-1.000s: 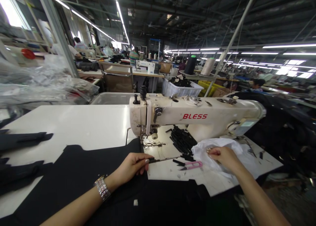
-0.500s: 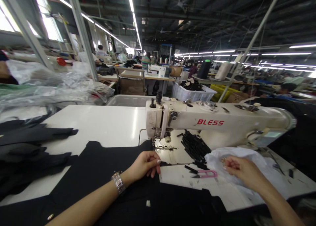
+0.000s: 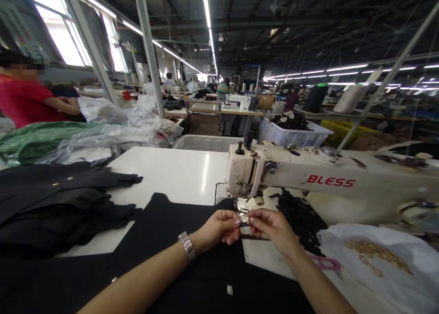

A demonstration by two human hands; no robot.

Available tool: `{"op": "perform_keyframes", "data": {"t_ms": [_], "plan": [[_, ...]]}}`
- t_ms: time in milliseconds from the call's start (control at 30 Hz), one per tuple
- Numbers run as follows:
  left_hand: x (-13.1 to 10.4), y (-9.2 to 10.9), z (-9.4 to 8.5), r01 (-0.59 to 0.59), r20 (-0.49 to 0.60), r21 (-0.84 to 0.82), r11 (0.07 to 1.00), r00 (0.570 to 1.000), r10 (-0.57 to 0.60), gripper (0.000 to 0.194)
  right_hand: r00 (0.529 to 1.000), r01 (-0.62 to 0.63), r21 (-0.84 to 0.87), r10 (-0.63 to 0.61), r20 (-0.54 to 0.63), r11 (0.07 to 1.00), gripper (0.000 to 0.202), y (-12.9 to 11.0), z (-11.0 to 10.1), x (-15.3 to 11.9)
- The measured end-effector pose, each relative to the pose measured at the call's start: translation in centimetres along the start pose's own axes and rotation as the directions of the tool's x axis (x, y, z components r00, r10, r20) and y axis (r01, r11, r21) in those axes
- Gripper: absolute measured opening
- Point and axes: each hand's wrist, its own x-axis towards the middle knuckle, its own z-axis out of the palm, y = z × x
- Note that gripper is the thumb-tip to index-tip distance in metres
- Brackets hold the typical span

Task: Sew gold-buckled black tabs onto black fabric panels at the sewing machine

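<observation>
Both hands meet just in front of the needle area of a white BLESS sewing machine (image 3: 331,181). My left hand (image 3: 222,227) has its fingers pinched on one end of a short black fabric strip (image 3: 244,224). Facing it, my right hand (image 3: 270,227) is closed at the strip's other end; what small thing lies in its fingertips is hidden. Black cut fabric (image 3: 171,222) spreads under my left hand and forearm. Gold-coloured metal pieces (image 3: 377,254) lie on a white plastic bag (image 3: 343,236) to the right. Pink thread snips (image 3: 327,262) are partly hidden by my right forearm.
Several black strips (image 3: 300,218) are heaped under the machine arm. Stacked black garment pieces (image 3: 68,213) cover the table's left side. Behind stand a clear plastic bin (image 3: 206,143), a white crate (image 3: 295,135) and thread cones (image 3: 314,98). A person in red (image 3: 30,99) is at far left.
My right hand has moved left from the bag of gold-coloured pieces to meet my left hand at the strip. The head view has turned left, bringing the person in red into view.
</observation>
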Motion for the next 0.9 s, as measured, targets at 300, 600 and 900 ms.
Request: {"op": "perform_keyframes", "data": {"t_ms": [300,600,900], "plan": [[-0.1,0.3,-0.1,0.055,-0.011,0.006,0.998,0.998,-0.055,0.023,0.998,-0.057,0.092,0.055,0.028,0.994,0.028,0.7,0.3,-0.3],[-0.1,0.4,0.2,0.047,-0.059,0.070,0.996,0.997,-0.043,0.022,0.999,-0.046,0.129,0.046,0.001,0.991,0.025,1.4,0.4,-0.2],[0.0,-0.2,0.9,-0.028,-0.121,0.194,0.981,0.991,0.052,0.032,0.993,-0.074,0.229,0.091,-0.068,0.971,0.027,2.2,0.7,-0.2]]}}
